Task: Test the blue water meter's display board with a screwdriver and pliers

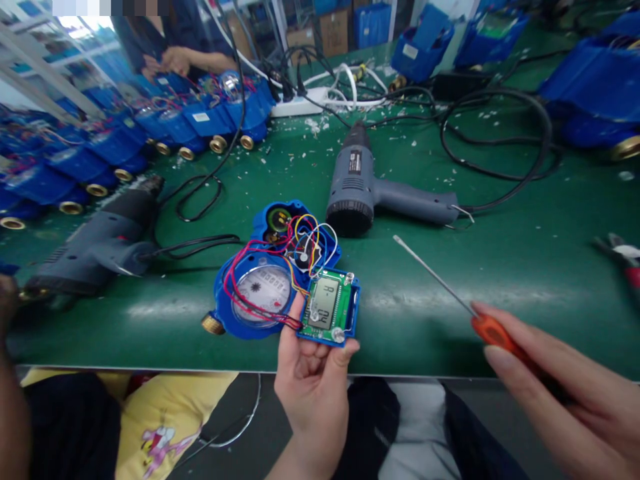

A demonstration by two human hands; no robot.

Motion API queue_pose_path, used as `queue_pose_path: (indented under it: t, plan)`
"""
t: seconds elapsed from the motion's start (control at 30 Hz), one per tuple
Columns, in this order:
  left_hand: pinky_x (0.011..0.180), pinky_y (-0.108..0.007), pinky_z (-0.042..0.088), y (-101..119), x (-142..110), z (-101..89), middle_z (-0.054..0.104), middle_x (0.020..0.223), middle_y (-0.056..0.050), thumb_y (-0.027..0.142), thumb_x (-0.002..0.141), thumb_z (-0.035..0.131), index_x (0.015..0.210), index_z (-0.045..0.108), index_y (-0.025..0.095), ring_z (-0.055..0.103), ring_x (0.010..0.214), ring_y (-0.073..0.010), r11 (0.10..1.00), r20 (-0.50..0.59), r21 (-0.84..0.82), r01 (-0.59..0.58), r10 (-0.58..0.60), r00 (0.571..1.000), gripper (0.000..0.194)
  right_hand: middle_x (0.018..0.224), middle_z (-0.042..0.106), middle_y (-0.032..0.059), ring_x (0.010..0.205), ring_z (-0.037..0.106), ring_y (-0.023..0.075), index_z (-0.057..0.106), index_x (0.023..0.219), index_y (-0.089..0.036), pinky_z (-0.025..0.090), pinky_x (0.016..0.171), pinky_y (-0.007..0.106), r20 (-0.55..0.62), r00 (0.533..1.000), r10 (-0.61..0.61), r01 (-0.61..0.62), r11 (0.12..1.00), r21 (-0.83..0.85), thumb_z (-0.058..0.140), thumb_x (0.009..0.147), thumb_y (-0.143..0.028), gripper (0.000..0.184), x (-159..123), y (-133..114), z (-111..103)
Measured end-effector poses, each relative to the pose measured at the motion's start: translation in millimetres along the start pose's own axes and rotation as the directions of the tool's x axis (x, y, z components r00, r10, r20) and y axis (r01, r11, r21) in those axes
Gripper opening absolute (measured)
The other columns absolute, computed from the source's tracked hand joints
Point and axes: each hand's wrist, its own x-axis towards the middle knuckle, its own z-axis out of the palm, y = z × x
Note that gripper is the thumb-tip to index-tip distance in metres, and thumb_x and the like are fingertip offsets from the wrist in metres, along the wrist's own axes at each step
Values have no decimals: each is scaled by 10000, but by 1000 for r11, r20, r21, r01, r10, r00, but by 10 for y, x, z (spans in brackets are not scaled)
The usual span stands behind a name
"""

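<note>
My left hand (311,377) pinches the lower edge of a blue display module (330,305), a small green circuit board with an LCD screen. Red, yellow and white wires run from it to an opened blue water meter (257,291) lying on the green bench, its dial facing up. Behind the dial sits the meter's blue cover part (277,221). My right hand (565,393) is closed round the orange handle of a screwdriver (453,293). Its thin shaft points up and left, and the tip is in the air to the right of the module.
A grey heat gun (373,190) lies behind the meter, another heat gun (97,243) at the left. Rows of blue meters (165,127) fill the far left, with a person's hands (173,61) behind them. Black cables (495,143), a white power strip (300,105) and red-handled pliers (625,261) lie about.
</note>
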Motion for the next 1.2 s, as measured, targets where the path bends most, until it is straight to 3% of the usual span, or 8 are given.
queue_pose_path:
  t: [0.1, 0.2, 0.33, 0.43, 0.6, 0.83, 1.07, 1.2]
  plan:
    - [805, -130, 557, 1, 1, -5, 768, 976, 5, 19, 658, 813, 1242, 623, 265, 734, 828, -108, 1000, -21, -5, 6, -6, 1000, 661, 1060, 613, 95, 871, 606, 241, 614, 1259, -158, 468, 713, 369, 69, 994, -84, 100, 950, -295, 414, 1018, -369, 377, 236, 162, -23]
    - [805, -131, 558, -1, -5, 0, 764, 1001, 8, 16, 654, 812, 1225, 624, 271, 732, 856, -112, 1000, -32, -13, 23, -23, 999, 653, 1000, 594, 159, 850, 531, 327, 656, 1166, -92, 384, 670, 438, 92, 978, -188, 209, 864, -458, 369, 1016, -367, 425, 450, 171, -19]
    - [810, -138, 560, -1, -11, 12, 759, 1032, -8, 20, 650, 816, 1209, 628, 264, 728, 903, -134, 999, -41, -12, 36, -36, 999, 639, 959, 591, 107, 884, 521, 250, 654, 1003, -143, 379, 753, 397, 6, 951, -308, 304, 936, -179, 524, 969, -185, 141, 638, -202, 24]
    - [776, -146, 570, 9, -15, 5, 766, 984, -5, 40, 675, 804, 1216, 628, 278, 736, 849, -127, 999, -29, -7, 50, -51, 998, 617, 926, 581, 58, 869, 502, 180, 645, 956, -139, 389, 764, 334, 41, 927, -373, 368, 925, 97, 541, 955, -111, 107, 760, -585, 146]
    - [546, -51, 499, 27, -12, -42, 575, 522, 116, 14, 619, 803, 1124, 677, 264, 582, 445, -21, 996, -28, 86, 13, -10, 1000, 577, 859, 587, 48, 830, 464, 231, 663, 855, -133, 311, 744, 427, 96, 904, -416, 407, 908, 95, 575, 939, -146, 122, 891, -935, 493]
    - [506, -46, 468, 34, 20, -46, 535, 543, 108, 32, 643, 766, 1056, 687, 235, 511, 440, -19, 973, -39, 215, -87, 98, 994, 467, 797, 557, 38, 790, 424, 227, 644, 787, -150, 255, 713, 442, 28, 931, -364, 364, 931, 14, 598, 897, -112, 125, 833, -1007, 722]
    - [479, -46, 460, 46, 17, -19, 504, 521, 125, 1, 608, 775, 1068, 690, 268, 498, 412, -12, 984, -58, 171, -42, 53, 997, 538, 790, 546, 36, 785, 436, 225, 596, 745, -144, 262, 725, 432, 42, 926, -376, 372, 925, 76, 574, 912, -111, 172, 819, -975, 677]
    - [514, -37, 479, 38, -5, -28, 641, 577, 91, 35, 605, 818, 1127, 674, 269, 628, 490, -37, 992, -50, 124, -18, 24, 998, 590, 845, 585, 13, 814, 483, 182, 588, 858, -156, 338, 783, 393, -35, 937, -348, 344, 901, 264, 512, 967, -113, 140, 816, -873, 522]
